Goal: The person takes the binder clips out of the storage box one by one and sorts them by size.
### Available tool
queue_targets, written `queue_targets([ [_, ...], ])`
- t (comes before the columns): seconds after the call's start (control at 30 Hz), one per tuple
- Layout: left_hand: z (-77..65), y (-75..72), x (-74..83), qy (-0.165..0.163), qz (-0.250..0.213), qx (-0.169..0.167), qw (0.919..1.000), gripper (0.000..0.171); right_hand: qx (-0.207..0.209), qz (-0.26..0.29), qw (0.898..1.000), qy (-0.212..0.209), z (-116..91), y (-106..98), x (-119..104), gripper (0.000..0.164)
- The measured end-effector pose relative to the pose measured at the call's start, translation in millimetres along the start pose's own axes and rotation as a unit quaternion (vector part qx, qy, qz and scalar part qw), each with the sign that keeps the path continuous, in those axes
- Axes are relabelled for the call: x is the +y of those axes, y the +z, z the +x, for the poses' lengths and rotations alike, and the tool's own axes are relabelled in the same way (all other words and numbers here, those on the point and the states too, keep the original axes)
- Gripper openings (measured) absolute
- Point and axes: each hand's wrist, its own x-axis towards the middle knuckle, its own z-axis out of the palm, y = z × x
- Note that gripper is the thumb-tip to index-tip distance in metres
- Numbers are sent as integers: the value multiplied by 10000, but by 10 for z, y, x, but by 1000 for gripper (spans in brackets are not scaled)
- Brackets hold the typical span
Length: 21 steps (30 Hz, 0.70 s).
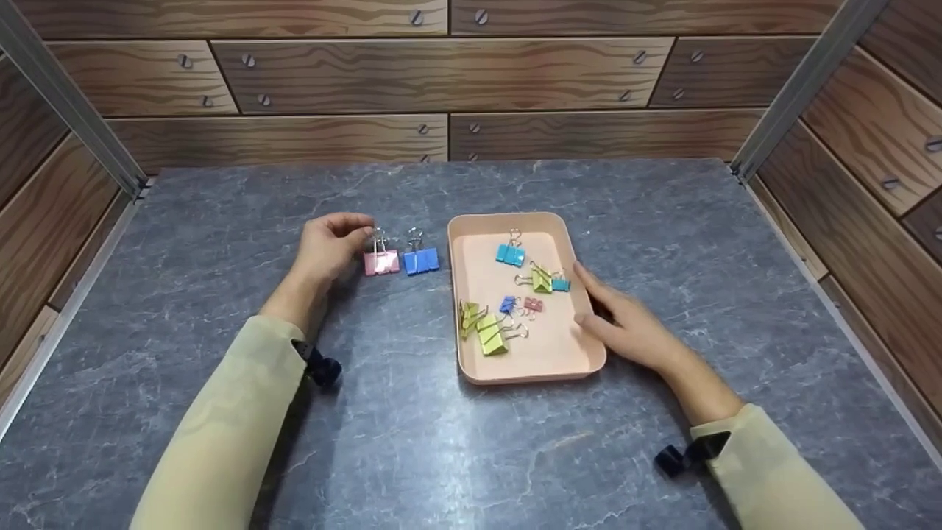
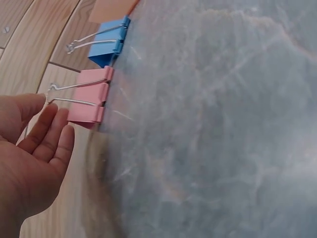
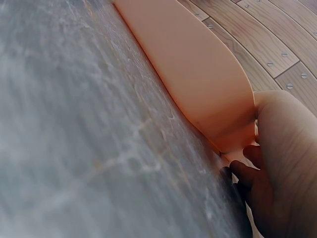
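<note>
My left hand (image 1: 329, 246) pinches the wire handles of a pink binder clip (image 1: 381, 263), which stands on the table with its handles up. Just right of it stands a blue binder clip (image 1: 421, 260); both clips also show in the left wrist view. At the right long side of a shallow peach tray (image 1: 530, 371), my right hand (image 1: 633, 327) holds the wall, thumb at the rim. Inside lie several binder clips: a teal one (image 1: 510, 255), yellow-green ones (image 1: 491, 336), a small blue one (image 1: 508, 303) and a small pink-red one (image 1: 533, 304).
The grey marbled table (image 1: 368, 456) carries the tray and the two standing clips. Wood-patterned panels (image 1: 441, 73) close off the back and sides, with metal posts (image 1: 809, 88) at the rear corners. A dark device (image 1: 321, 364) sits at each wrist.
</note>
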Motion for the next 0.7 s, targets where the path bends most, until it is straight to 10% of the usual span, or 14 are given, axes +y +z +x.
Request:
queue_targets([
  [0.33, -129, -68, 391, 463, 522, -267, 9972, 22, -32, -64, 10000, 47, 5, -8, 4, 77],
  [0.7, -311, 264, 784, 1141, 332, -1409, 9829, 18, -13, -51, 10000, 38, 0, 0, 5, 76],
])
